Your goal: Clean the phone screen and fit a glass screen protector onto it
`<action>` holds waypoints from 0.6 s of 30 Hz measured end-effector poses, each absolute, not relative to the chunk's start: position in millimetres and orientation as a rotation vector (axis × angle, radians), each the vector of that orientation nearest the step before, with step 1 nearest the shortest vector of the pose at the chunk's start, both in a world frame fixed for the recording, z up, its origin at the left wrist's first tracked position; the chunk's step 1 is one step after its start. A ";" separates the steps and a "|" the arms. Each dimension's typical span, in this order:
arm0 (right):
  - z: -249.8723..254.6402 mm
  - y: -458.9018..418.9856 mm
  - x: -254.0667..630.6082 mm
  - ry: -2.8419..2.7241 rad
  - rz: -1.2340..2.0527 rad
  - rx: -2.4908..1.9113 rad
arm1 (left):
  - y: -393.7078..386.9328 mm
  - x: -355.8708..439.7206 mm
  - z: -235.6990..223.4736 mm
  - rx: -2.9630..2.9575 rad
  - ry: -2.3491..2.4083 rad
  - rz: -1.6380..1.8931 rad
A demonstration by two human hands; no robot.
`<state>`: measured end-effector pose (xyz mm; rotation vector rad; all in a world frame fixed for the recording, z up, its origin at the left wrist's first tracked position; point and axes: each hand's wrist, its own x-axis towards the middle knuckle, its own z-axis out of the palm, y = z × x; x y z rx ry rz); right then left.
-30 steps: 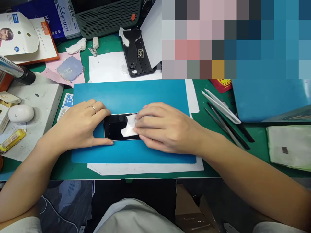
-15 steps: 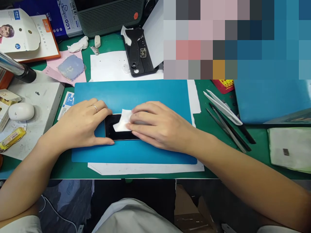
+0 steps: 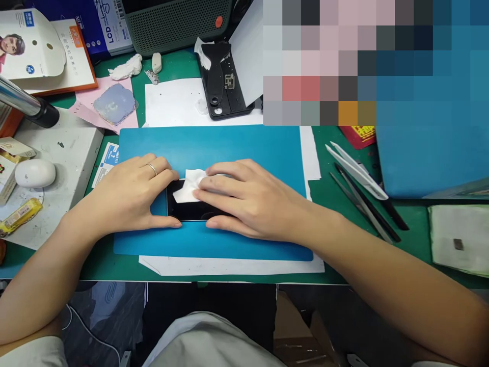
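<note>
A black phone (image 3: 187,211) lies flat, glossy face up, on a blue mat (image 3: 214,145). My left hand (image 3: 135,192) grips its left end, thumb at the near edge and fingers at the far edge. Under the fingertips of my right hand (image 3: 252,200) is a white wipe (image 3: 188,190), pressed against the phone's face. The right thumb sits by the near edge of the phone. The phone's right part is hidden beneath my right hand.
Tweezers (image 3: 364,199) and a white-handled tool (image 3: 359,171) lie to the right, near a pale cloth pad (image 3: 458,237). Behind the mat is a black phone-shaped part (image 3: 239,92). A white box-like block (image 3: 72,148) with an earbud case (image 3: 35,173) stands left.
My right hand has shifted the wipe slightly left and toward the far edge. Its thumb has spread away from the other fingers. My left hand keeps its hold on the phone.
</note>
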<state>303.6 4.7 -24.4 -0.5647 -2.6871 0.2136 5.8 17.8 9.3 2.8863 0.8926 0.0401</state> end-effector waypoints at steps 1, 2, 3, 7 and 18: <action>-24.6 3.9 301.5 -2.695 0.215 -0.583 | 17.7 5.8 9.4 2.888 0.889 0.047; -24.7 3.5 300.2 -2.702 0.210 -0.608 | 17.6 5.8 9.5 2.890 0.885 0.056; -24.6 3.6 299.9 -2.706 0.199 -0.634 | 17.5 5.9 9.6 2.892 0.883 0.064; -24.4 7.1 306.2 -2.657 0.098 -0.663 | 17.5 5.7 9.9 2.882 0.886 0.068; -20.0 12.2 322.4 -2.622 -0.050 -0.703 | 16.9 6.8 11.4 2.778 0.942 0.016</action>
